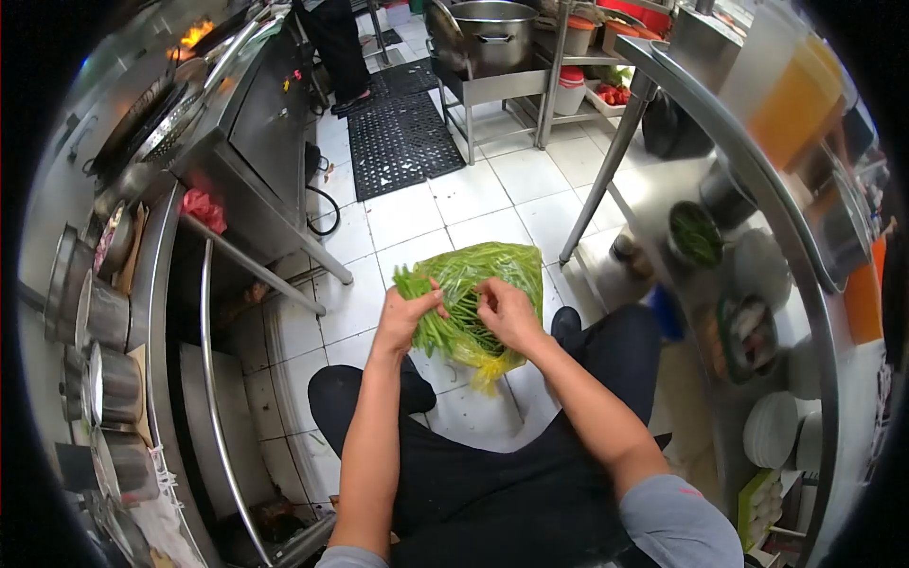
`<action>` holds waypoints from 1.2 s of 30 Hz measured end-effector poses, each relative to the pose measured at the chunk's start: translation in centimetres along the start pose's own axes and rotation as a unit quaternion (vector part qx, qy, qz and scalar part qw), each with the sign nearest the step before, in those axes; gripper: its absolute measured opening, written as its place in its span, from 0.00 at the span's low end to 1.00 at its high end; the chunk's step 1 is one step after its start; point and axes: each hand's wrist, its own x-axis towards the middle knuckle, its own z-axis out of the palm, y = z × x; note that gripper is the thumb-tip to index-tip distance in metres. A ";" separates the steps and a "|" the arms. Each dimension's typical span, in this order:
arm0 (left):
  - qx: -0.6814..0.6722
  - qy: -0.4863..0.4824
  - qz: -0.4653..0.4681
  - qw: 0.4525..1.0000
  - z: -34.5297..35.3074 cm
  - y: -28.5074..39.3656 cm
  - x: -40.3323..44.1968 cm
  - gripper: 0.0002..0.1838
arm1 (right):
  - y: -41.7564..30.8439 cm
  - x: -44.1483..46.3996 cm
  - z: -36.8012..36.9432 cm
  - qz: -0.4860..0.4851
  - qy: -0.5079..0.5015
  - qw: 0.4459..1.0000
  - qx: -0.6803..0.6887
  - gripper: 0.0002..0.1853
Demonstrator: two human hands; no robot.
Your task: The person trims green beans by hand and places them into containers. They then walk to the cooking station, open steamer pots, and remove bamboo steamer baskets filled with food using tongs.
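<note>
My left hand (407, 312) is wrapped round a bunch of long, thin green stalks (431, 333), whose cut-looking ends poke out on the left; they resemble long beans or scapes, but I cannot tell which. Pinched at the right side of the bunch, my right hand (508, 314) has its fingertips closed on the stalks. Under and behind both hands lies a thin yellow-green plastic bag (507, 260), with more green inside. Its bunched yellow end (488, 374) hangs between my knees.
Steel shelving (757, 170) with bowls, plates and a pot of greens (696, 235) stands close on my right. A steel counter (246, 133) with pans and a flame runs along the left. Ahead are black floor mats (407, 142), a large pot (488, 38) and a person's dark-clothed legs (331, 52).
</note>
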 end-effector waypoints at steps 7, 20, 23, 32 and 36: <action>0.059 -0.043 0.045 0.996 3.0 -2.4 0.0 0.10 | -2.8 0.4 -3.1 -0.041 -0.028 0.999 0.001 0.08; 0.112 -0.037 0.072 0.990 3.5 -3.2 0.8 0.06 | -2.8 0.8 -4.3 -0.115 -0.036 0.990 -0.073 0.07; 0.180 -0.037 0.112 0.977 3.4 -3.7 0.8 0.06 | -2.3 0.7 -3.7 -0.114 -0.016 0.988 -0.105 0.06; 0.081 -0.050 0.072 0.993 3.1 -2.3 0.4 0.07 | -0.1 0.5 -0.5 0.082 0.057 0.988 0.115 0.09; 0.082 -0.058 0.069 0.993 2.1 -2.7 0.6 0.07 | 2.1 0.9 -1.3 0.081 0.019 0.994 0.073 0.08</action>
